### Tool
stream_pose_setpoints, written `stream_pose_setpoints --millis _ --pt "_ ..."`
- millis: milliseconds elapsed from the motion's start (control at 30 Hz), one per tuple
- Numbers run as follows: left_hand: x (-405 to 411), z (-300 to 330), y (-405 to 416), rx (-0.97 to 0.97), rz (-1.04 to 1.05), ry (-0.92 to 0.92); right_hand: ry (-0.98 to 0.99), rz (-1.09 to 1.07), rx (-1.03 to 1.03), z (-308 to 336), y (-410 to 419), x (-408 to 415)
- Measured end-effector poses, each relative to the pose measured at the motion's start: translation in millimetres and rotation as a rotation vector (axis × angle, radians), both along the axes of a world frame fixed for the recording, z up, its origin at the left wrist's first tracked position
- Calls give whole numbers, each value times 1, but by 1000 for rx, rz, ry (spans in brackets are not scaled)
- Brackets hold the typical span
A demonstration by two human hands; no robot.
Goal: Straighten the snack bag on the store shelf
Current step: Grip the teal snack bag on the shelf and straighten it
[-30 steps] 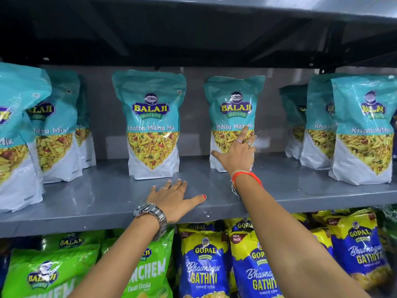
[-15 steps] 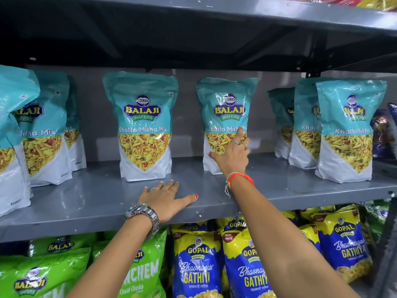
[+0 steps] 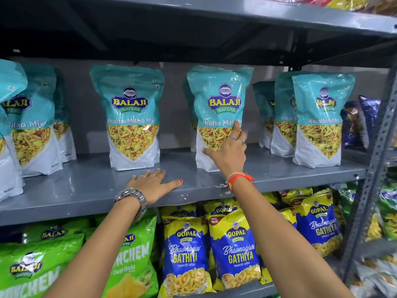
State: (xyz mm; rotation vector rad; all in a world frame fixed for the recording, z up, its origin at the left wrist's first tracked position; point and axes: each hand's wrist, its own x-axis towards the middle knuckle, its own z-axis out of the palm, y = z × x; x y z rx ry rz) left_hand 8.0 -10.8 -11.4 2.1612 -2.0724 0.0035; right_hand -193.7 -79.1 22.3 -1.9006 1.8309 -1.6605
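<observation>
On the grey metal shelf (image 3: 86,190), right of centre, stands the teal Balaji Khatta Mitha Mix snack bag (image 3: 219,100), upright on its white base with its front facing out. Pressed against its lower front is the right hand (image 3: 227,151): fingers spread flat over the printed snack picture, forefinger reaching up to the product name, thumb stretched left across the white base. It touches the bag with an open palm rather than closing around it. Rings show on two fingers, and an orange thread band (image 3: 237,179) circles the wrist.

Nearer and to the left, the left hand (image 3: 153,186) lies flat and released on the bare shelf edge, fingers extended, holding nothing; a silver wristwatch (image 3: 132,197) sits on its wrist. Left of the touched bag stands a second identical bag (image 3: 131,117), well apart from it. More teal bags (image 3: 320,117) cluster at the right, and others at the far left. Below the shelf hang blue and yellow Gopal Gathiya packs (image 3: 236,250) and green Balaji packs (image 3: 131,259).
</observation>
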Motion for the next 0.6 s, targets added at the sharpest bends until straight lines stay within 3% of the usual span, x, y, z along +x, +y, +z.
stream_pose_setpoints --millis 600 --pt "-4 0 0 -18 14 -23 -18 6 -34 -2 45 -20"
